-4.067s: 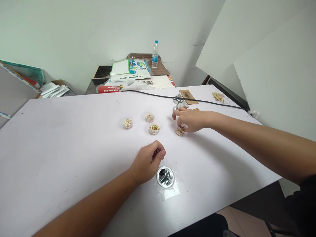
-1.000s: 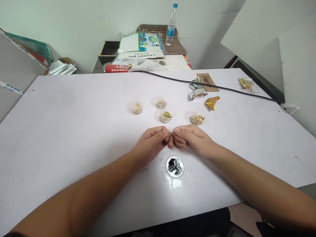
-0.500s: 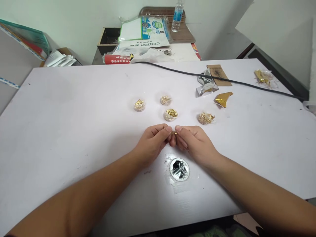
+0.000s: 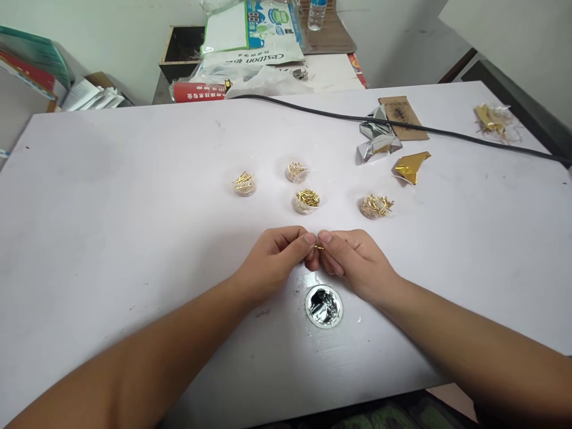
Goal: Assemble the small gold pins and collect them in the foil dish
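Gold pin partly hidden; bottle cut off above.

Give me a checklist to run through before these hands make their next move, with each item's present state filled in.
1. Left hand pinching the small gold part: ok.
2. Right hand pinching it too: ok.
3. Part is one piece: cannot tell; fingertips cover its ends.
4. All four tubs upright: ok.
5. Right-hand tub filled below its rim: not ok; pieces poke above.
6. Black cable clear of the tubs: ok, behind them.
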